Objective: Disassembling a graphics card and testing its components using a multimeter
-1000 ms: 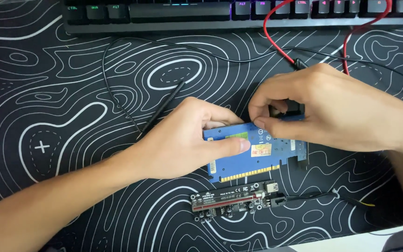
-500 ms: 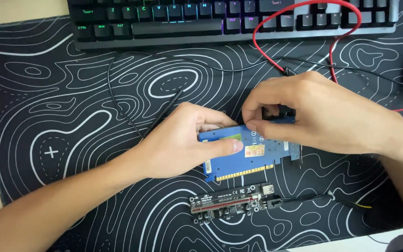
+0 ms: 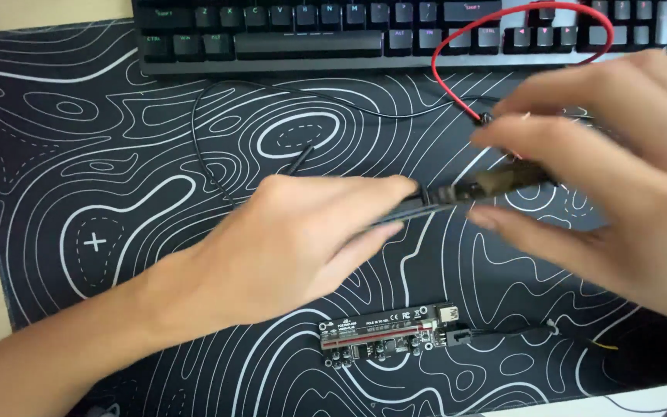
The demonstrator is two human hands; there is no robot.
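The thin circuit card [image 3: 488, 185] is held edge-on to the camera, lifted off the desk mat [image 3: 117, 154] and directly above the small black riser board [image 3: 391, 334] that lies flat on the mat; blur hides its face, so only a dark sliver with a brownish patch shows. The left hand [image 3: 295, 247] pinches the card's left end between thumb and forefinger, a narrow grip closed on the edge, while the right hand [image 3: 611, 177] closes thumb and fingers round its right end from above and below. Because both holds are on thin edges, the card could, I judge, twist or slip if either hand loosens, and it would drop onto the riser board just beneath and knock the connectors there. A black lead [image 3: 218, 147] loops on the mat to the left of and beyond the riser board, and a red lead [image 3: 457, 93] curls beyond it, up toward the keyboard [image 3: 349, 31] at the far edge; the red one runs close under the right hand's fingers, so a snag seems possible. Squeezing hard across the card may also flex it or press skin onto its contacts.
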